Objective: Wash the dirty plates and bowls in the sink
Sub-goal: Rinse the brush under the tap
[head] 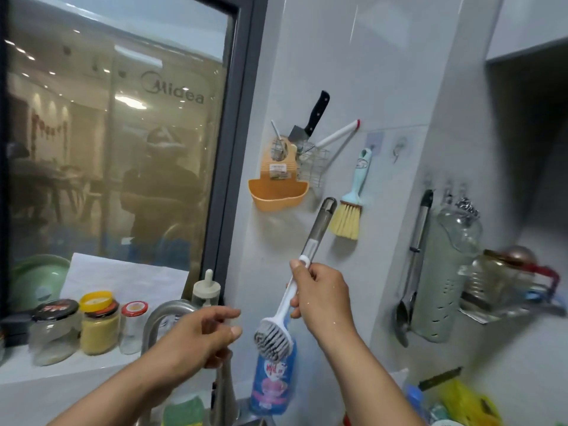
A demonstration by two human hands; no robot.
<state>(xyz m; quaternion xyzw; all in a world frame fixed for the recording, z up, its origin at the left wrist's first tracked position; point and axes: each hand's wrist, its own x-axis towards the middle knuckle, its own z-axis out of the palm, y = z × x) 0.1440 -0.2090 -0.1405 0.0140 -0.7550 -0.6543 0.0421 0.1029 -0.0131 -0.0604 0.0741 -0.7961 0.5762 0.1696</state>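
My right hand [321,295] grips the white middle of a long dish brush [302,272], held up in front of the tiled wall. Its grey transparent handle points up and its bristle head [273,338] hangs down to the left. My left hand [201,335] is raised beside the brush head, its fingers loosely curled in front of the curved steel faucet [159,318]; whether it holds anything is unclear. No plates, bowls or sink basin are visible, apart from a steel strip at the bottom edge.
A blue detergent bottle [272,385] stands behind the brush head. Jars [100,327] line the window sill on the left. On the wall hang an orange holder [278,187], a knife, a yellow-bristled brush [349,210] and tongs [413,262]. A shelf with jars is at right.
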